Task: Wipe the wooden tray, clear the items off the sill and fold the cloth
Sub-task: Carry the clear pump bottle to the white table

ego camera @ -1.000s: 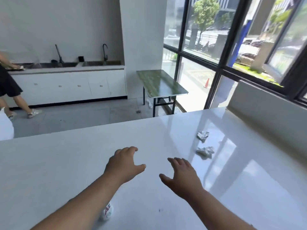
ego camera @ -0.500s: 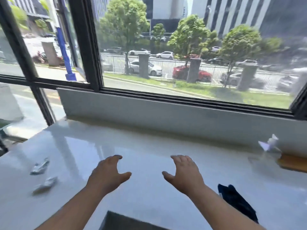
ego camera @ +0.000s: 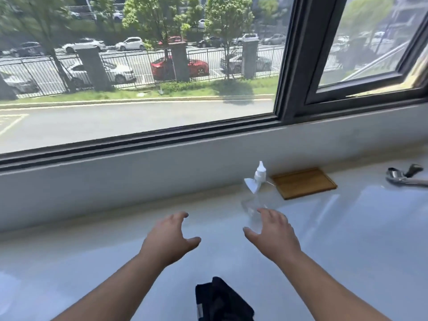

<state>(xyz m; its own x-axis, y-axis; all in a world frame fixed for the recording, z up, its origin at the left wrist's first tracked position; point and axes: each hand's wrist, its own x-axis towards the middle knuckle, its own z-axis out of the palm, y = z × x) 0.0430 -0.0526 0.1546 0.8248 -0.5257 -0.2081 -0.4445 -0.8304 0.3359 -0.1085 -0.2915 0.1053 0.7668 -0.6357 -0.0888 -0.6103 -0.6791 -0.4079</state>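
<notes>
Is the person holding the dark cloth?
No, both the left hand and right hand are open and bare, and the dark cloth lies on the counter between the forearms.

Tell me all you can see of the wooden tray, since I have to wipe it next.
The wooden tray is a flat, shallow rectangle of light brown wood with a low raised rim. It lies flat and empty on the white counter, close to the wall under the window, turned slightly askew. A clear spray bottle stands at its left end, seemingly just apart. Neither hand touches it; the right hand hovers nearer.
</notes>
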